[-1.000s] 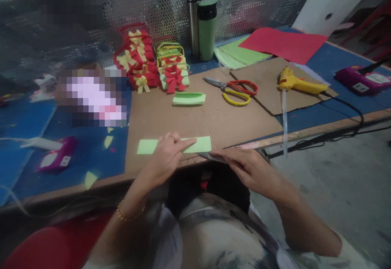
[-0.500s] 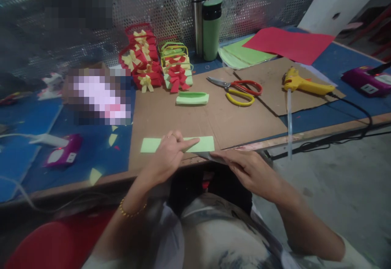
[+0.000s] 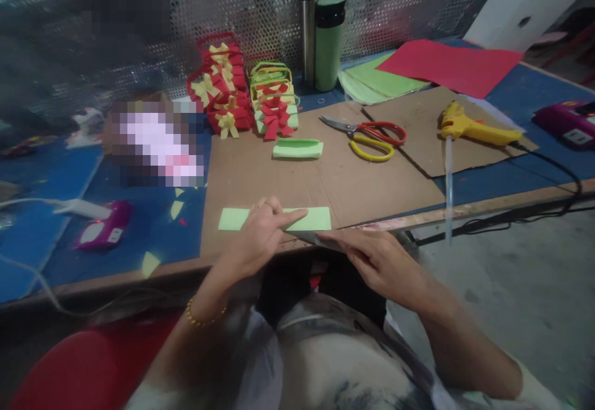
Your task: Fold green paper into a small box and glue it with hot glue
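Observation:
A light green strip, of felt or thick paper (image 3: 318,218), lies flat on the cardboard sheet (image 3: 260,180) by the table's near edge. My left hand (image 3: 261,233) presses it down, index finger stretched to the right along it and the other fingers curled. In my right hand (image 3: 372,261) is a thin grey blade-like tool (image 3: 304,235), gripped from the right. Its tip lies at the strip's near edge, close to my left fingers. Whether it is a knife or a ruler I cannot tell. Farther back sits a folded light green piece (image 3: 297,149).
Scissors (image 3: 367,137) and a yellow glue gun (image 3: 481,128) lie to the right. Small red bags with bows (image 3: 225,90) and green ones (image 3: 275,112) stand at the back beside a green bottle (image 3: 329,47). Red sheet (image 3: 450,66) lies back right; a purple power socket (image 3: 106,227) left.
My right hand and the grey tool have slid slightly left along the strip's near edge. My left hand keeps its place on the strip. The whole view has shifted a little.

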`<state>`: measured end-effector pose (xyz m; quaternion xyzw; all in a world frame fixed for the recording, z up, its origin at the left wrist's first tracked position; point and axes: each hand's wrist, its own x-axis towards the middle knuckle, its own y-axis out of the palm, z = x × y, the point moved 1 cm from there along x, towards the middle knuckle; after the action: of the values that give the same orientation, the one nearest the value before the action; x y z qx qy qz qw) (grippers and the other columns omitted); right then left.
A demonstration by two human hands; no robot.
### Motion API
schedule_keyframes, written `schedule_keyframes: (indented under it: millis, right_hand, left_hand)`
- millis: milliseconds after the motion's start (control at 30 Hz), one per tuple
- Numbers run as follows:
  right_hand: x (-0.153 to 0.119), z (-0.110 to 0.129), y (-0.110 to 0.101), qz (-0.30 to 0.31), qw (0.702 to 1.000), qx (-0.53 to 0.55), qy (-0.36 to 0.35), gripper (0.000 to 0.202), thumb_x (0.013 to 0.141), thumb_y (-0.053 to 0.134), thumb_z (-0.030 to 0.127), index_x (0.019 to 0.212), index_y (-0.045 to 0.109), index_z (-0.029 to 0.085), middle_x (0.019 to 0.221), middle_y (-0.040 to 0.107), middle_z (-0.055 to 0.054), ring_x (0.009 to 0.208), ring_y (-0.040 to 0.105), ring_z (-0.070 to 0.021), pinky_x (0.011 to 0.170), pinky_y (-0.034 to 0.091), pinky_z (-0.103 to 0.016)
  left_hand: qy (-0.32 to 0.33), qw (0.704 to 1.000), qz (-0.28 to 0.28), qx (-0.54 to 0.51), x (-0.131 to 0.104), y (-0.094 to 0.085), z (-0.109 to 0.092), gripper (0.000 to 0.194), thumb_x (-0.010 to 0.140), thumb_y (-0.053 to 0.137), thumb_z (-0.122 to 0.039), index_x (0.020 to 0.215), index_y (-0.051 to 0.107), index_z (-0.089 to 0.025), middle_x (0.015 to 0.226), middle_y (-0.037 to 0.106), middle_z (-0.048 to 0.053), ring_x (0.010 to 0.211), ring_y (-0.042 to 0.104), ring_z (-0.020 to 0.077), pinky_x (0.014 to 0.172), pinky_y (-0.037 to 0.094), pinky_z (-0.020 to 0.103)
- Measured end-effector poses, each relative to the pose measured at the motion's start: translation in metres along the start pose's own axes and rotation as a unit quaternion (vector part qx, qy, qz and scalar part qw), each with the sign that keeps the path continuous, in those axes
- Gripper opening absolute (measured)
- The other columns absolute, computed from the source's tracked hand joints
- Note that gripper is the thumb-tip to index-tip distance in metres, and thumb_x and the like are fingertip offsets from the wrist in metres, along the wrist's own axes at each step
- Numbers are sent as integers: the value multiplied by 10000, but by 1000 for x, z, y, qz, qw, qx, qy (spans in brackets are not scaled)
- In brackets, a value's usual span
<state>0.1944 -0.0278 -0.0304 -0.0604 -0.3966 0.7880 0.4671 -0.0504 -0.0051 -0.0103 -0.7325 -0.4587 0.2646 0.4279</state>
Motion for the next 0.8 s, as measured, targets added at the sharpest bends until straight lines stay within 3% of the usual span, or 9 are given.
schedule_keyframes:
  millis: [167, 333, 500, 800]
  right_hand:
    - [-1, -2, 3, -11, 1000, 11, 6, 464, 942, 394, 67, 1248, 702, 231, 1129, 797, -51, 985, 758, -186, 858, 574, -305]
    - [-3, -5, 4, -29, 999, 4, 23, 461, 930, 400, 73, 1252, 694, 223, 993, 809, -39, 857, 758, -170, 783, 572, -280]
    - [1, 3, 13, -20, 1000, -5, 14, 462, 932, 397, 72, 1254, 695, 217, 1091, 799, -58, 948, 755, -182, 833, 575, -292]
    - [8, 8, 18, 3, 999, -29, 23, 453, 958, 408, 78, 1277, 686, 240, 1082, 799, -61, 935, 756, -192, 812, 569, -291]
  left_hand:
    - [2, 1000, -6, -25, -1, -1, 2, 582, 911, 365, -59, 1363, 668, -267, 978, 486, 42, 952, 477, 196, 932, 419, 375]
    - [9, 999, -2, -44, -1, -2, 3, 604, 914, 345, -75, 1411, 626, -271, 973, 482, 35, 952, 478, 191, 935, 435, 362]
    - [-4, 999, -2, -38, -2, -4, 2, 594, 933, 322, -103, 1435, 606, -242, 977, 475, 41, 951, 478, 197, 931, 442, 369]
    - [-5, 1000, -3, -26, -1, -2, 3, 615, 927, 320, -86, 1451, 592, -259, 974, 484, 42, 963, 484, 202, 927, 448, 373]
